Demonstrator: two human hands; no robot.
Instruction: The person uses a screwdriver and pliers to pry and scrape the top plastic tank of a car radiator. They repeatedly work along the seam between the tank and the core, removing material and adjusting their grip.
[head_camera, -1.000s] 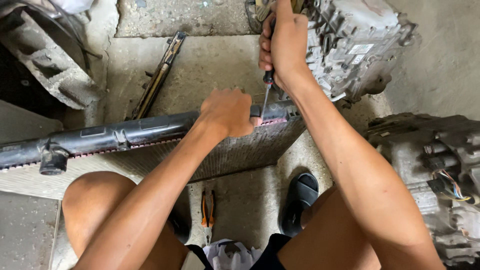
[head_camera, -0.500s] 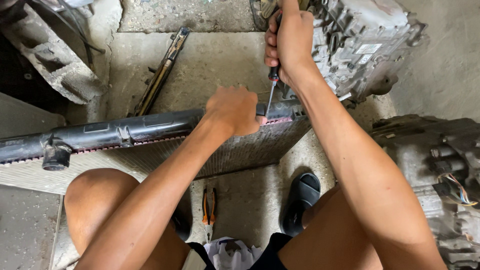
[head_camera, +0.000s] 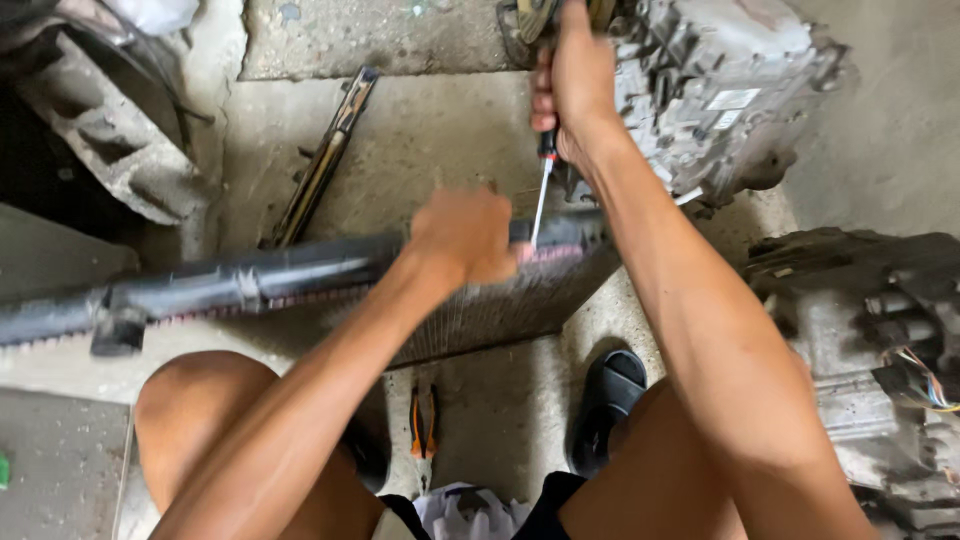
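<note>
My right hand (head_camera: 575, 85) has lifted slightly, fist closed around the screwdriver (head_camera: 541, 190), tip at the radiator (head_camera: 300, 280) tank's edge; my left hand (head_camera: 465, 235) stays clenched on that tank, prying continues.

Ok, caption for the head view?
Right hand drives red-handled screwdriver into long black-topped finned radiator; left hand steadies it.

Radiator (head_camera: 300, 275) lying crosswise on the floor (head_camera: 440, 130) ahead of the knees, left hand (head_camera: 465, 235) on its top edge, right hand (head_camera: 575, 85) above with a screwdriver (head_camera: 541, 195) pointing down onto it, gearbox (head_camera: 720, 90) behind right, pliers (head_camera: 424, 420) between the feet, sandal (head_camera: 610, 395) right of them.
</note>
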